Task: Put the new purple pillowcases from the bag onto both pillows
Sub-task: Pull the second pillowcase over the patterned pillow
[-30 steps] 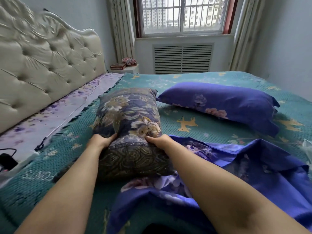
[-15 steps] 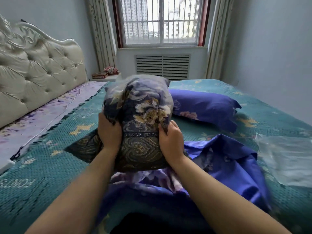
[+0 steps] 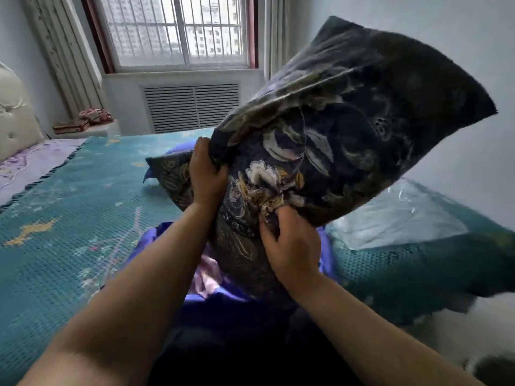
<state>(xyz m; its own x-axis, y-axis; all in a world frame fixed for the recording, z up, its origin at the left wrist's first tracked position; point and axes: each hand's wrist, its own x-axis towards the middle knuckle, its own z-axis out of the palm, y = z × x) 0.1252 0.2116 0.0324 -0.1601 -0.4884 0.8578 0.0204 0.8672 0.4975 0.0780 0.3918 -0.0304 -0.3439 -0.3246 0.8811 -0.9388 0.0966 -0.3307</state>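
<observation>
Since a moment ago we have swung the dark floral pillow (image 3: 334, 140) up off the bed (image 3: 55, 218); its long axis now tilts from near-left to far-right, the far corner pointing up at the right wall. Our left hand (image 3: 207, 174) grips its left edge with curled fingers, and our right hand (image 3: 289, 243) pinches bunched fabric at its near end. Soft, smooth purple pillowcase (image 3: 217, 296) lies crumpled beneath, beside a crinkled clear plastic bag (image 3: 395, 218) on the right.

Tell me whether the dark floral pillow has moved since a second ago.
Yes. The dark floral pillow has gone up off the teal bedspread and swung right, and both hands grip its lower end.
</observation>
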